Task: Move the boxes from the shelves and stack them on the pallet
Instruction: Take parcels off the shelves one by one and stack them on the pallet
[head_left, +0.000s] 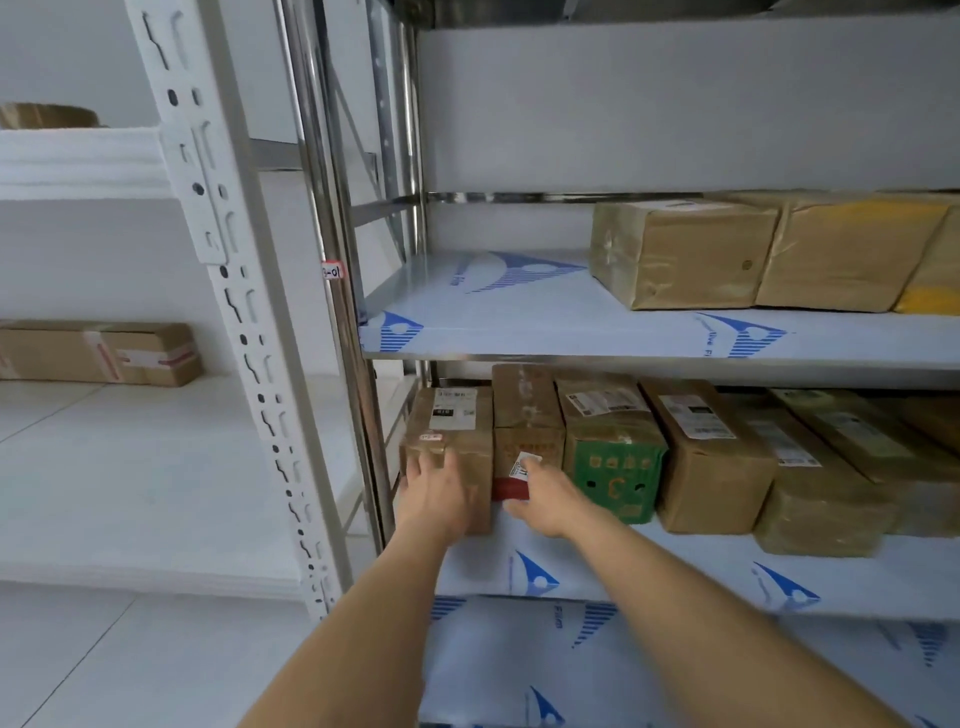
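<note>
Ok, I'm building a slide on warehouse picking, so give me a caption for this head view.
Both hands, left hand and right hand, reach for the leftmost brown box on the lower shelf.

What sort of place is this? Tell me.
Probably a parcel storeroom or small warehouse: metal shelves hold rows of taped cardboard boxes with shipping labels, and a slotted white rack stands alongside.

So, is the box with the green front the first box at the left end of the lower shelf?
No, the green-fronted box stands third from the left; the left hand rests on the leftmost box.
</note>
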